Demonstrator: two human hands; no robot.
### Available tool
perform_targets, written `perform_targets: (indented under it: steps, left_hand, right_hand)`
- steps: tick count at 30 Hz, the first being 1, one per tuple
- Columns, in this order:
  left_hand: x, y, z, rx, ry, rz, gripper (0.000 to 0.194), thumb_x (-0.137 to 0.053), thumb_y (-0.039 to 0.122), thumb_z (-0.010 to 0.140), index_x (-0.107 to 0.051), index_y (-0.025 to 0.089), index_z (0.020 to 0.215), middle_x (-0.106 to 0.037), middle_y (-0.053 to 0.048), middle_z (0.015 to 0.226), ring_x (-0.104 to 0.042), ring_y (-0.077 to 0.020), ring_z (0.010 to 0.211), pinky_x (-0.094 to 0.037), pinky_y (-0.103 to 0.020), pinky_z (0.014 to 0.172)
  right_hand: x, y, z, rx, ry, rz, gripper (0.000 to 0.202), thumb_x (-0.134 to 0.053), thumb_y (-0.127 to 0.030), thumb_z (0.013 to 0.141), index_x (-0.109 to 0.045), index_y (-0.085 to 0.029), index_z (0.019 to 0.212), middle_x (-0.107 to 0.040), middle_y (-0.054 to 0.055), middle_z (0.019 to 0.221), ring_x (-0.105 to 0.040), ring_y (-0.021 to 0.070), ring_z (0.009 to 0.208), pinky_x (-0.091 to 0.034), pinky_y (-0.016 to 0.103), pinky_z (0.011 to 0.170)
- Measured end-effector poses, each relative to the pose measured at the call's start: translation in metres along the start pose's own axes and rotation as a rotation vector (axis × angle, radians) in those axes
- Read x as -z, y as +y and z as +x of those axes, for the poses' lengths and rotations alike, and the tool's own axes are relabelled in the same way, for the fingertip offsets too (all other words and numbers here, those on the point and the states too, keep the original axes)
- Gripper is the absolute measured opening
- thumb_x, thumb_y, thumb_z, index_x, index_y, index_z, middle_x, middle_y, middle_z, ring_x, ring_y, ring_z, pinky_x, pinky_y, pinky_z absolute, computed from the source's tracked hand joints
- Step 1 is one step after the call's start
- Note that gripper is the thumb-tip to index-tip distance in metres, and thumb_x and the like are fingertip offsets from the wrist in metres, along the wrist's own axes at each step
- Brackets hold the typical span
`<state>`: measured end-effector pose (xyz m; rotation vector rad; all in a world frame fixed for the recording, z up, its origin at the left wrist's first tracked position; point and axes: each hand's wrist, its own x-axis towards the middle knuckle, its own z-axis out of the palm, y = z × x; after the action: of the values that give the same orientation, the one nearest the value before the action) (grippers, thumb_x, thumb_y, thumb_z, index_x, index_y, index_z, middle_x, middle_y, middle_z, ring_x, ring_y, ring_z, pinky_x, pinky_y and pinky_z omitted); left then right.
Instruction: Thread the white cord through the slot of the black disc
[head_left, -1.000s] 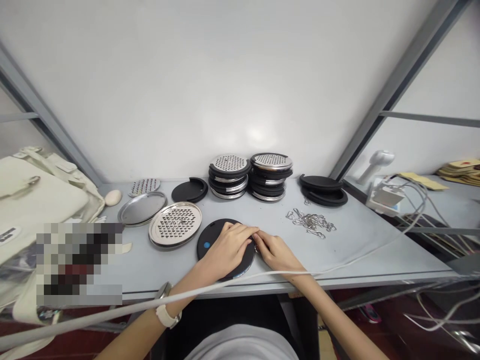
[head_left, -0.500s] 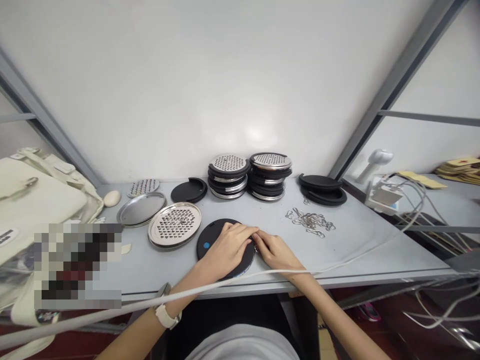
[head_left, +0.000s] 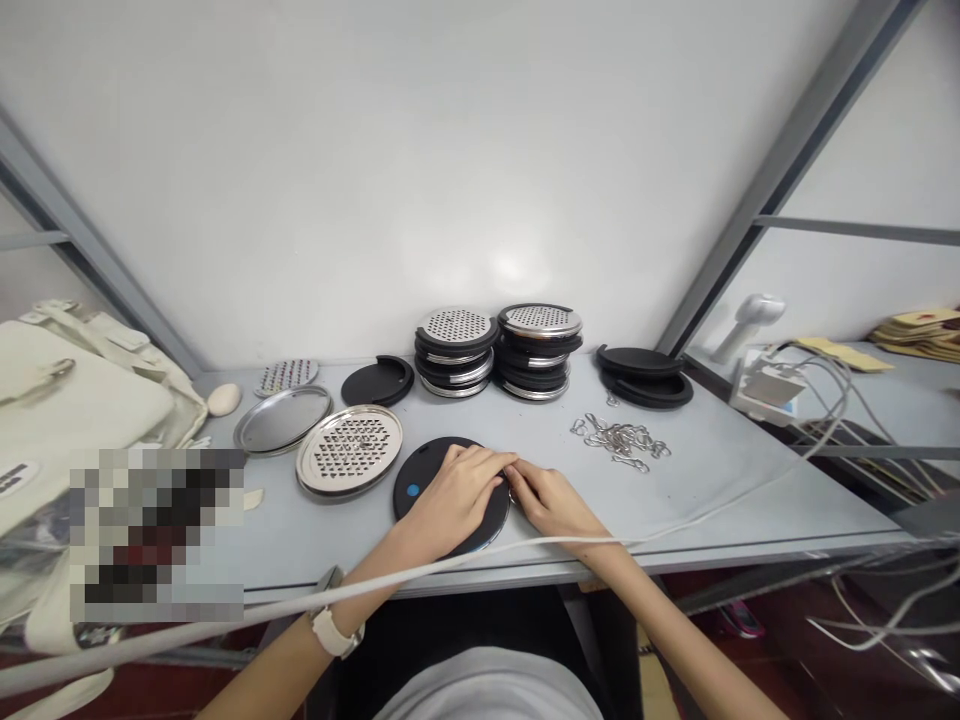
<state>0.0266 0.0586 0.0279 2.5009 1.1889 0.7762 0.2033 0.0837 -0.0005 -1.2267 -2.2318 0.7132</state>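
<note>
A round black disc [head_left: 420, 470] with a blue dot lies near the table's front edge. My left hand [head_left: 465, 495] rests across its right part, fingers together and reaching to the disc's right rim. At that rim my right hand [head_left: 547, 500] is closed, its fingertips meeting the left ones; a bit of metal shows between them, too small to name. To the right lies a loose pile of metal clips [head_left: 622, 440]. Left of the disc sits a perforated metal grater plate [head_left: 349, 450], beside plain metal discs [head_left: 285, 418].
Two stacks of graters [head_left: 457, 350] in black holders stand by the wall. Black holders lie at left [head_left: 375, 382] and right [head_left: 645, 385]. A white cable [head_left: 525, 545] crosses in front of my forearms. A white bag [head_left: 82, 390] is at far left.
</note>
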Motion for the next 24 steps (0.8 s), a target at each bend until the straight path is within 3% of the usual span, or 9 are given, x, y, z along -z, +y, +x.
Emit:
perform_targets:
  steps: [24]
  left_hand:
    - [-0.0006, -0.0020, 0.0005, -0.013, 0.008, -0.051, 0.043, -0.040, 0.007, 0.094, -0.044, 0.026, 0.133, -0.060, -0.003, 0.115, -0.053, -0.0178, 0.104, -0.036, -0.035, 0.092]
  right_hand:
    - [-0.0023, 0.0010, 0.0002, 0.000, 0.023, 0.089, 0.029, -0.033, -0.032, 0.095, -0.056, -0.019, 0.083, -0.065, 0.004, 0.071, -0.059, 0.0168, 0.062, -0.040, 0.025, 0.060]
